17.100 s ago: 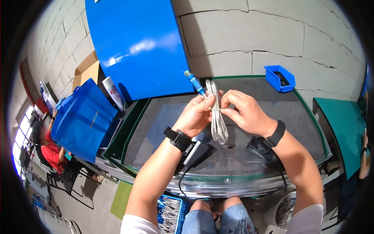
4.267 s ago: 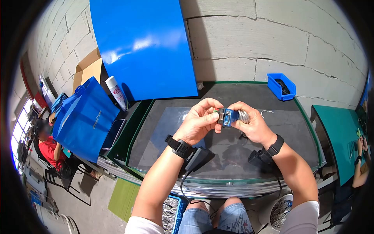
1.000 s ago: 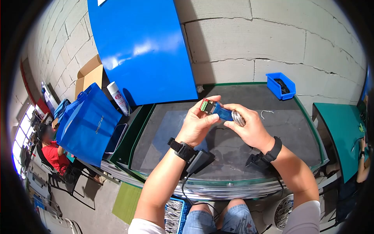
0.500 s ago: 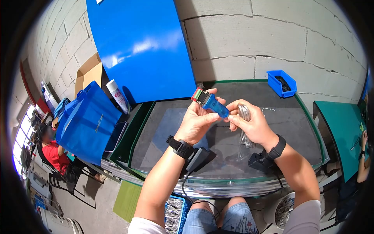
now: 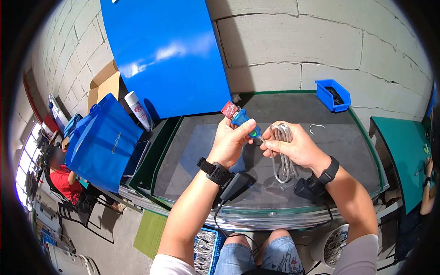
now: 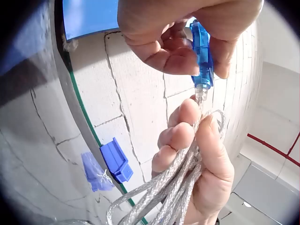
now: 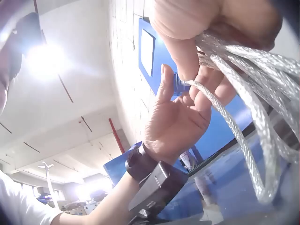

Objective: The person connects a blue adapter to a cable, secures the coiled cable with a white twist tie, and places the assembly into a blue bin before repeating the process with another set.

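In the head view, my left hand [image 5: 229, 141] holds a translucent blue cable connector [image 5: 240, 118] between thumb and fingers. A small red circuit board [image 5: 229, 109] sits on the connector's far end, tilted up and left. My right hand [image 5: 300, 145] grips the looped silver braided cable [image 5: 285, 168], its lower loops hanging under the palm. Thumb and fingertips pinch the cable close behind the connector. The left wrist view shows the connector's narrow end [image 6: 201, 79] running into the braided cable [image 6: 183, 180]. From the right wrist, one cable loop [image 7: 243, 150] hangs low; fingers mostly hide the connector.
A white twist of string [image 5: 316, 127] lies on the dark tabletop [image 5: 334, 169]. At the back right stands a blue bin [image 5: 333, 95] with black parts. A spray can [image 5: 139, 110] and blue bag [image 5: 103, 142] are left. Below are a cable-filled basket [image 5: 216, 247] and a bucket [image 5: 316, 250].
The string round the coil earlier now lies on the table, and the red board is on the connector. Over the last second, the connector has turned, its board end pointing farther up; the cable loops hang lower.
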The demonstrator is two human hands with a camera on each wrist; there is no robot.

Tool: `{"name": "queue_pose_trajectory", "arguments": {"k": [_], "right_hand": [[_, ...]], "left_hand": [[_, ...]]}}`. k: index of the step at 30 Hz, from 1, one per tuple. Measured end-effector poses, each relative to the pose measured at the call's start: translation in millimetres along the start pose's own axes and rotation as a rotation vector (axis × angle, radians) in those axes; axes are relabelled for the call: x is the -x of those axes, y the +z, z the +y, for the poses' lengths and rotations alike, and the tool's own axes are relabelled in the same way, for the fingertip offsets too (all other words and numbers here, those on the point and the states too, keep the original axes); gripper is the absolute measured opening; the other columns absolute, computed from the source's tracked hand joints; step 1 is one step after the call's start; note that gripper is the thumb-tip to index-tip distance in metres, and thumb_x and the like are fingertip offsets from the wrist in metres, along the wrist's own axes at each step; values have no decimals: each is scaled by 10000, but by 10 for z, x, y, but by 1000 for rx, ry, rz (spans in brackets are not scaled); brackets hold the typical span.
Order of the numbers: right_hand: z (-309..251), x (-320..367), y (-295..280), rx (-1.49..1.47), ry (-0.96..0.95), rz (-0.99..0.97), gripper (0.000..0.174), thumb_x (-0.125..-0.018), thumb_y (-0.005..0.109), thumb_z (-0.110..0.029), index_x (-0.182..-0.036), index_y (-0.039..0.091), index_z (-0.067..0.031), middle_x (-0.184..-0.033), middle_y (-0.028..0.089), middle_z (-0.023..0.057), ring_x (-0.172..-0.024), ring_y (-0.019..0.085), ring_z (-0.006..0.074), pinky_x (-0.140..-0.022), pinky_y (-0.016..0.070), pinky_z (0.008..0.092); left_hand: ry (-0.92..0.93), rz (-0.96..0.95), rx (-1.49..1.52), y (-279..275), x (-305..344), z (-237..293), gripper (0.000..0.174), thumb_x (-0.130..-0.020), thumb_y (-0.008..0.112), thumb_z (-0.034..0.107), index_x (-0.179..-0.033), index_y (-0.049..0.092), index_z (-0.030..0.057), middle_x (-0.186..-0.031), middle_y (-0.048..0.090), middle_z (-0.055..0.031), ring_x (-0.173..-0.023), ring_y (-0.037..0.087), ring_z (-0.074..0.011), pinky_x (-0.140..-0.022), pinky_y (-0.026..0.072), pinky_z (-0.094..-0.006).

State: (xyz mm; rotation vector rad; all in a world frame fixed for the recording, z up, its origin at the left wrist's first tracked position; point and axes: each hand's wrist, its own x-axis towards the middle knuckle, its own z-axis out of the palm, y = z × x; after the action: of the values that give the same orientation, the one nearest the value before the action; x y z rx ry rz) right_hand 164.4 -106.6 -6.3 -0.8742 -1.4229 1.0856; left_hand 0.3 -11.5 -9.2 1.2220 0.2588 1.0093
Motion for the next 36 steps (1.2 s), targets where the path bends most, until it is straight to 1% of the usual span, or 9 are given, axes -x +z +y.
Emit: {"name": "queue_pose_trajectory", "arguments": {"k": [2,6,14,24,27,32,34,35,36], "right_hand": [[-13,3,4,-4,-2,7,156,-856,599,-96,-952,538,11,-852,634,111,-725,632,145,-629,501,246],[-18,3,-12,-38,39,31,174,-848,611,-109,-959,544,8,-829,635,113,-718,636,154,-621,505,252],[-23,12,-66,-208,83,28,203,-838,626,-128,-972,549,4,-833,634,116,-713,636,159,-635,513,258],[-5,6,-49,-178,85,1,199,-844,621,-136,-975,541,-9,-854,635,116,-727,637,158,-639,516,253],[5,-1,-29,-164,58,34,187,-846,616,-113,-975,537,-3,-860,637,113,-733,638,156,-643,516,251],[75,-36,-8,-136,-58,116,164,-850,604,-81,-971,535,5,-855,637,93,-726,631,137,-638,511,244],[127,-56,-5,-20,-170,157,155,-857,603,-94,-960,536,0,-798,616,51,-682,601,101,-626,500,237],[135,-59,0,-20,-169,158,155,-857,603,-94,-960,536,0,-798,616,51,-682,601,101,-626,500,237],[138,-65,5,56,-204,174,145,-860,603,-107,-932,530,-5,-765,593,33,-654,573,83,-604,488,229]], "left_hand": [[-30,-5,0,1,1,0,198,-800,693,176,-909,545,101,-731,578,15,-618,550,-82,-545,443,-239],[-43,-8,23,23,16,14,201,-808,686,188,-922,560,81,-722,582,15,-613,554,-87,-547,451,-243],[-76,-93,83,58,50,80,324,-851,621,212,-1097,546,15,-676,577,21,-625,564,-92,-584,467,-248],[-93,-89,74,31,26,57,341,-860,615,249,-1103,550,19,-699,586,10,-618,562,-93,-578,467,-240],[-109,-101,72,9,14,43,318,-868,605,239,-1098,554,25,-751,597,7,-651,566,-89,-585,464,-233],[-190,-199,-76,5,2,-30,288,-880,589,214,-1105,541,42,-897,612,-18,-833,584,-124,-744,461,-278],[-214,-203,-85,33,11,-11,275,-881,587,208,-1097,538,46,-913,612,-26,-850,586,-135,-774,455,-292],[-237,-206,-95,42,16,-5,262,-882,585,201,-1089,535,49,-928,612,-35,-867,589,-145,-804,449,-307],[-199,-193,-96,32,7,-41,230,-902,553,212,-1081,525,71,-942,610,-46,-857,592,-150,-797,470,-331]]}}
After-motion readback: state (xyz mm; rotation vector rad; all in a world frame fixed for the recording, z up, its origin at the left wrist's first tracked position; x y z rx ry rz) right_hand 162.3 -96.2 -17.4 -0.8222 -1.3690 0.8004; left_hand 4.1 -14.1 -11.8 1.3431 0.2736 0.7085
